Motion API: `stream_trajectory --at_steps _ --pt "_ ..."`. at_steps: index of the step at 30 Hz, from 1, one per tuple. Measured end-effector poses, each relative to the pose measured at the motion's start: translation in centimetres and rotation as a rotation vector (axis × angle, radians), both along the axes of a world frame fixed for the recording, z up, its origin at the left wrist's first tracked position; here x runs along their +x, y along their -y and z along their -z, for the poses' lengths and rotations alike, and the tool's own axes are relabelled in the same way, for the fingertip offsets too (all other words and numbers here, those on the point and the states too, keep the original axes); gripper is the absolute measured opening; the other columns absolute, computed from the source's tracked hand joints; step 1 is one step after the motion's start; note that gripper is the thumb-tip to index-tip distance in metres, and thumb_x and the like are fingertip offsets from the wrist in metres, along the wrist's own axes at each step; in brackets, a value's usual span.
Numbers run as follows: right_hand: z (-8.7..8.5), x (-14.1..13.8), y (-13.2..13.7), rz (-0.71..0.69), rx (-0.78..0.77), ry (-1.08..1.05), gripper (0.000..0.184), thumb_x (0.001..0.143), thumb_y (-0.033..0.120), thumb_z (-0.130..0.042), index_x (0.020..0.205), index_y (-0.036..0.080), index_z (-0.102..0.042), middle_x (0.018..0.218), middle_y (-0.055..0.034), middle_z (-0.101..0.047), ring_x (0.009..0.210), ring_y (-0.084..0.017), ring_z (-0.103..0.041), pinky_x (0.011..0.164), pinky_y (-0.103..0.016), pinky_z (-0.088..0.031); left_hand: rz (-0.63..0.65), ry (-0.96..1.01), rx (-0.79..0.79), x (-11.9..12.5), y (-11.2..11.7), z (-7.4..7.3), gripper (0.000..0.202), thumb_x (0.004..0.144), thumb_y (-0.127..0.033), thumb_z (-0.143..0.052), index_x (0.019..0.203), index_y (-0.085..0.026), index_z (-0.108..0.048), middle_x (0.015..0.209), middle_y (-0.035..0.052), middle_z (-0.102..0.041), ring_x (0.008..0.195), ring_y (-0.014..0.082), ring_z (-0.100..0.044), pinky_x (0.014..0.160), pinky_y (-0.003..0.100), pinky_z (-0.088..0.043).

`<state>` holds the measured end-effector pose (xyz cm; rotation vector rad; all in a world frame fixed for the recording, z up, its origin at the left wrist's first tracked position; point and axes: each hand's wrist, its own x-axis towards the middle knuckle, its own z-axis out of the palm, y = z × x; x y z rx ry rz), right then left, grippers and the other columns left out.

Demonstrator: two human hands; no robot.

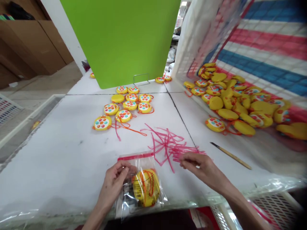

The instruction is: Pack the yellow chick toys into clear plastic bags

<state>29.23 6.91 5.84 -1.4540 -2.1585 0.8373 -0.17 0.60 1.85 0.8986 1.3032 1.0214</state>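
- A white surface [59,159] fills most of the view, its near edge under clear plastic film.
- A red, white and blue striped woven bag [268,41] rises along the surface's right side.
- A green board [120,38] stands upright across the far side of the surface.
- A heap of yellow round toys [235,102] lies in front of the striped bag, many with orange cords.
- A loose group of matching toys [124,103], dotted faces up, sits mid-surface, well apart from the hands.
- A clear plastic bag [141,161] lies at the near edge of the surface, between the hands.
- A yellow toy [146,188] lies inside that bag, its orange cord wrapped over its back.
- Pink strips [168,143] lie in a tangled pile just beyond the bag.
- The left hand [112,182] is at the bag's left side, its grip clamped on the plastic edge.
- The right hand [203,169] is at the near end of the pink strips, its fingers [184,161] and thumb together, the grip closed on the strips.
- A slim wooden-handled tool [231,156] with a dark tip lies on the surface to the right of the right hand, not touching it.
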Motion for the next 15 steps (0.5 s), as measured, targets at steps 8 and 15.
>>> stream_trajectory --at_steps 8,15 --pt "0.9 -5.5 -0.2 -0.039 -0.05 -0.071 0.013 0.077 0.014 -0.051 0.077 0.018 -0.064 0.071 -0.002 -0.066 0.063 -0.015 -0.059 0.059 -0.025 -0.045 -0.017 0.024 -0.001 0.2 0.2 -0.1 0.017 0.083 -0.034 -0.054 0.085 -0.017 -0.057 0.09 0.008 -0.068 0.088 0.0213 -0.063 0.084 0.035 -0.046" --pt "2.1 -9.0 -1.9 -0.101 -0.217 -0.116 0.008 0.069 0.02 -0.064 0.075 0.015 -0.065 0.064 -0.0004 -0.063 0.057 -0.014 -0.055 0.053 -0.023 -0.039 -0.022 0.057 0.003 0.5 0.3 -0.4 0.019 0.082 -0.035 -0.054 0.083 -0.017 -0.058 0.087 0.0082 -0.068 0.085 0.0216 -0.063 0.079 0.034 -0.048"
